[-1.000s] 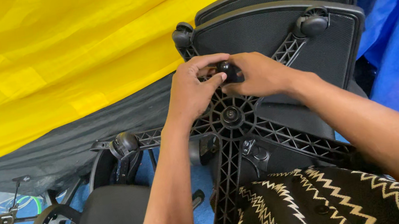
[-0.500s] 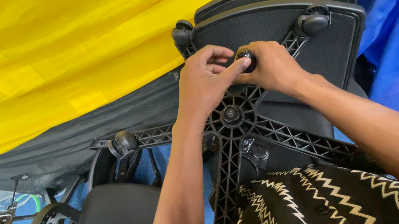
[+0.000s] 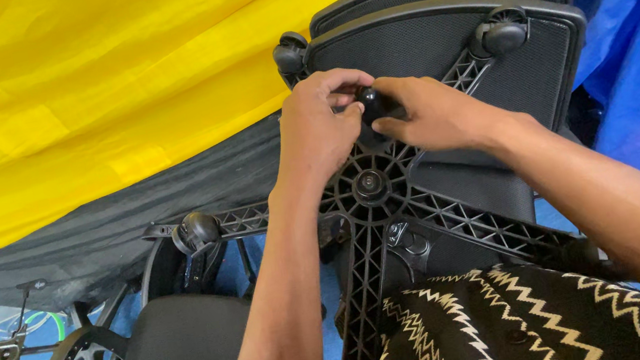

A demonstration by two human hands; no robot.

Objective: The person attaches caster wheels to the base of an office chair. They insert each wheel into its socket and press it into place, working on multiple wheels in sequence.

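Pinching a black caster (image 3: 370, 101) between your left hand (image 3: 321, 133) and right hand (image 3: 430, 115) at frame centre, above the star base (image 3: 372, 184): three casters appear fitted, this one unseated.

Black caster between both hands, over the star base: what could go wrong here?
1. The caster is pinched only by fingertips of the left hand and right hand; it may slip and drop.
2. The fingers sit close to the ribbed star base; they might get pinched against the ribs.
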